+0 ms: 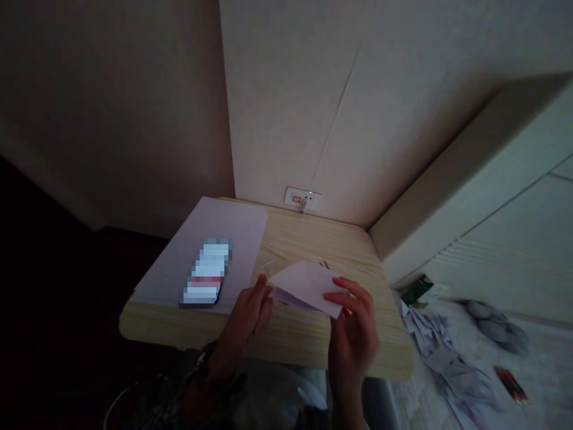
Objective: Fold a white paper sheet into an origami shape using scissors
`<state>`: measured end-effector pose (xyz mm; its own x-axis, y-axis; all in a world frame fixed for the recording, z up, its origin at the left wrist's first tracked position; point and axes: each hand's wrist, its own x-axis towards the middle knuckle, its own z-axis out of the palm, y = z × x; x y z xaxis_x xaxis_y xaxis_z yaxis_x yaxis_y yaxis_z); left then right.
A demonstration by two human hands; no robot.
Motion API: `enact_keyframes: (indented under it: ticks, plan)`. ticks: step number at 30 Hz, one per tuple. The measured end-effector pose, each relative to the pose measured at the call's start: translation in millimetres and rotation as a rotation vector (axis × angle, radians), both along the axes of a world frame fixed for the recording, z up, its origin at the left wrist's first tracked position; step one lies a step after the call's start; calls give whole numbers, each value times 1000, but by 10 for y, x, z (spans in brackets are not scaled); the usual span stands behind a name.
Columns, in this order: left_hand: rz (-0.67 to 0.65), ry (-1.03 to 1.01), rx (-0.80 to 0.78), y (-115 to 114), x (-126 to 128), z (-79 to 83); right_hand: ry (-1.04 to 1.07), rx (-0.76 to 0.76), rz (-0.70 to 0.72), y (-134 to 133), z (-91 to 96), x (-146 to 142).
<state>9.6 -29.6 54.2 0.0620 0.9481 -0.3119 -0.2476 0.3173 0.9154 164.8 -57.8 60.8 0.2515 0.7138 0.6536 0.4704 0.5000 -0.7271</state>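
A folded sheet of white paper [307,283] is held above the wooden table between both hands. My left hand [250,310] pinches its left corner with the fingers closed together. On the other side, my right hand [356,319] grips the right end, thumb below and fingers on top. The paper's layers gap slightly along the near edge. To the left lies a phone [206,275] with a lit, blurred screen, resting on large white paper sheets [237,224].
The wooden table [322,233] meets the wall below a socket [303,199] with a plug in it. Dark thin pieces [324,264] lie behind the folded paper. Right of the table, crumpled papers [452,364], a green box [418,291] and a colourful packet [511,385] lie lower down.
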Motion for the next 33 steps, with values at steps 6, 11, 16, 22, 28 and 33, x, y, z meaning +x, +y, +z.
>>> enact_keyframes:
  ticks: [6,11,16,22,28,33]
  plan:
    - [-113,-83,-118,44,-38,-17,-129,12,9,-40,-47,-26]
    - [27,-85,-100,83,-91,53,-103,12,49,-36,-77,-44]
    - [18,-134,-66,112,-173,10,-167,-37,64,-25,-125,-17]
    - [6,-154,-15,99,-173,77,-119,-71,100,5,-111,6]
    - [72,-19,104,120,-138,75,175,-231,3,37,-63,81]
    - [62,51,138,99,-173,68,428,-354,133,35,-136,91]
